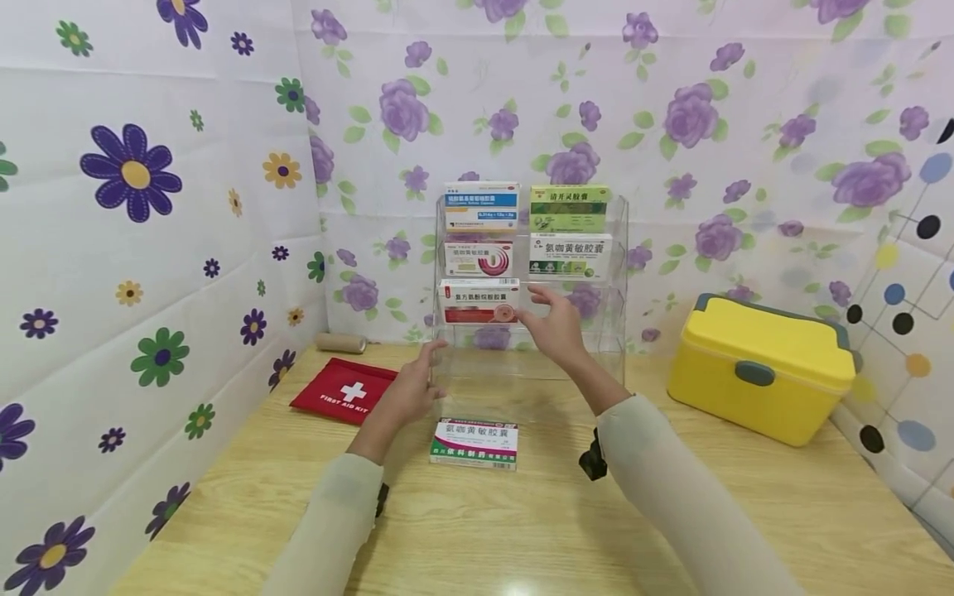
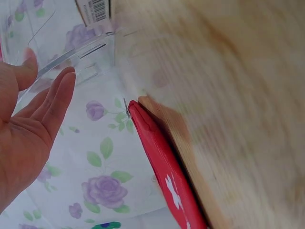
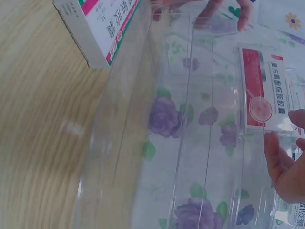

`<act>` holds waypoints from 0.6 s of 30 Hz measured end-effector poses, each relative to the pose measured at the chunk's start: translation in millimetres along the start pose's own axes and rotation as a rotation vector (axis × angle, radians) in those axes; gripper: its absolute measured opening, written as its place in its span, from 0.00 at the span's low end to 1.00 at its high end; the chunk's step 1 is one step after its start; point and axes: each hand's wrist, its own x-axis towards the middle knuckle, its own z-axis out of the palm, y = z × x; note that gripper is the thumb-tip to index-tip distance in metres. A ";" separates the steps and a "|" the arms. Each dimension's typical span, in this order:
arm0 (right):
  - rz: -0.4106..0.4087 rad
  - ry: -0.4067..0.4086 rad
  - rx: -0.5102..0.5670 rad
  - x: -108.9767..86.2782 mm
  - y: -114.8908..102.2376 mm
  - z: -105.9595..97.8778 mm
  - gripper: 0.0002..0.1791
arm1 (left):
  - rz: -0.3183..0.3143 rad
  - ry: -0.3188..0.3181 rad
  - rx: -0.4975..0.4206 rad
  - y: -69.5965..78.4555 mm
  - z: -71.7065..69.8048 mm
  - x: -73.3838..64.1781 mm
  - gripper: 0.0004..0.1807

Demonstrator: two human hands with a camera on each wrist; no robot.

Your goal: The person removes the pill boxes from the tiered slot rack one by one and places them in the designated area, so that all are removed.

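A clear tiered rack [image 1: 566, 364] stands against the back wall, with medicine boxes on its upper tiers. My right hand [image 1: 555, 327] is at the right end of a white-and-red medicine box [image 1: 479, 304] on the third tier, its thumb and fingertips close to the box's edge. Whether they touch it is hard to tell; the right wrist view shows the fingers [image 3: 274, 155] spread and not curled round the box. My left hand [image 1: 408, 389] is beside the rack's lower left side, fingers extended; in the left wrist view the palm [image 2: 24, 143] holds nothing.
A white, green and magenta medicine box [image 1: 474, 444] lies on the table before the rack. A red first aid pouch [image 1: 346, 391] and a brown roll [image 1: 341, 343] lie left. A yellow lidded case [image 1: 760, 372] stands right. Above are blue [image 1: 481, 207] and green [image 1: 569, 209] boxes.
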 end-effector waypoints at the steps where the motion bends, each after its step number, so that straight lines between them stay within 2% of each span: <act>1: -0.001 0.000 -0.007 2.6 -0.4 0.2 0.27 | 0.000 -0.004 0.002 0.3 0.1 0.6 0.48; 8: -0.004 -0.032 -0.042 12.3 -4.2 4.0 0.28 | -0.025 -0.017 0.026 2.6 0.3 0.7 0.48; 18: -0.043 -0.071 -0.110 21.2 -5.3 10.2 0.30 | -0.022 -0.014 0.048 2.4 0.1 1.3 0.49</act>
